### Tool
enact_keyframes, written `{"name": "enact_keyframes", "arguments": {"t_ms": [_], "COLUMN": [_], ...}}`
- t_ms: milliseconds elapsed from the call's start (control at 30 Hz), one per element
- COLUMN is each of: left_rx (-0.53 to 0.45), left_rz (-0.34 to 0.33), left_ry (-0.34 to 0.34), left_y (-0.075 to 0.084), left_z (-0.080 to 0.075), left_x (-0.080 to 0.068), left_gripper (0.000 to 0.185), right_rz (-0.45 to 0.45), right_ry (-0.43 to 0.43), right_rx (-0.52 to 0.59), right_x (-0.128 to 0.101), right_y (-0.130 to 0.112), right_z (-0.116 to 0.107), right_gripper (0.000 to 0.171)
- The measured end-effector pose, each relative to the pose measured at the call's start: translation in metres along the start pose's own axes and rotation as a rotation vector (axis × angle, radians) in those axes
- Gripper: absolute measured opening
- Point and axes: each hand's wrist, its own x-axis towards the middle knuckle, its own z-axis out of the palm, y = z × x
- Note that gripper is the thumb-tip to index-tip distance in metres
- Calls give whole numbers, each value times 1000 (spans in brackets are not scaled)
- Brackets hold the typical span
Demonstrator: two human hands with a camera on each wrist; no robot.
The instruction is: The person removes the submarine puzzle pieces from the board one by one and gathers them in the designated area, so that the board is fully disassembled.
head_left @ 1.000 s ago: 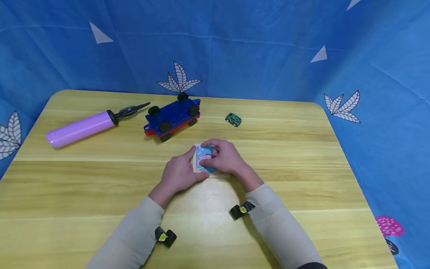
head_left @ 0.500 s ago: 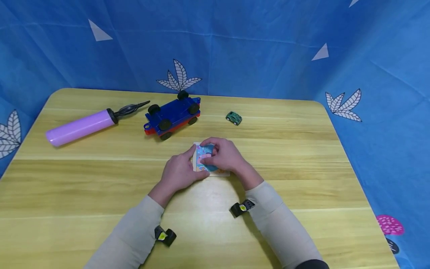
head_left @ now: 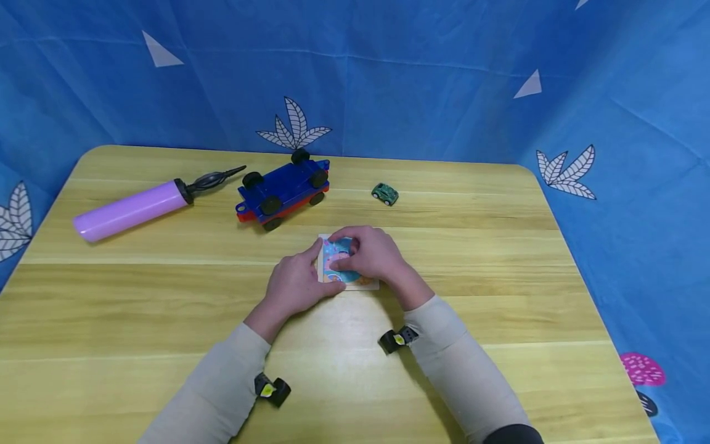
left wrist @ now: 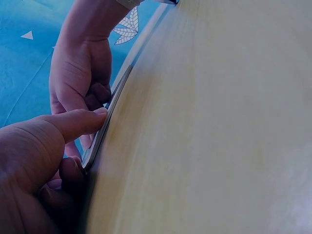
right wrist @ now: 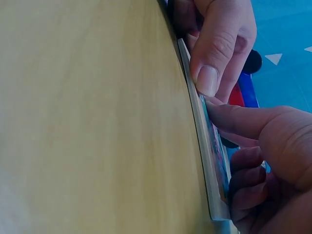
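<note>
A small flat picture board [head_left: 337, 264] with a blue and pink print lies on the wooden table [head_left: 166, 296], near the middle. My left hand [head_left: 296, 282] holds its left edge, thumb pressed against the rim [left wrist: 108, 117]. My right hand [head_left: 370, 253] covers the board's right half with curled fingers, thumb tip on the printed face. In the right wrist view the board's thin edge [right wrist: 204, 141] runs between the left thumb [right wrist: 214, 53] and my right hand [right wrist: 265, 146]. Much of the picture is hidden under the fingers.
A purple balloon pump [head_left: 133, 208] lies at the far left. A blue and red toy vehicle [head_left: 283, 191] rests upside down, wheels up, behind the board. A tiny green toy car [head_left: 385, 193] sits to its right. Blue cloth walls surround the table.
My right hand has crept slightly further over the board's top edge. The left hand and the board have stayed in place.
</note>
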Motion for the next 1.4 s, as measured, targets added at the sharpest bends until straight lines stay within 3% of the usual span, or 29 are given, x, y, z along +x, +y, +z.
{"name": "enact_keyframes", "arguments": {"t_ms": [400, 633, 900, 1400], "left_rx": [-5, -16, -16, 0], "left_rz": [12, 6, 6, 15], "left_ry": [5, 9, 7, 1], "left_y": [-1, 0, 0, -1], "left_z": [-1, -1, 1, -1], "left_x": [-1, -2, -2, -1], "left_gripper": [104, 105, 105, 104], "right_rz": [-4, 23, 50, 59], "right_ry": [-40, -55, -72, -27], "right_rx": [51, 163, 202, 277], "right_x": [4, 5, 5, 5], "right_y": [-1, -4, -5, -3], "right_z": [-2, 2, 3, 5], "right_gripper": [47, 43, 41, 49]}}
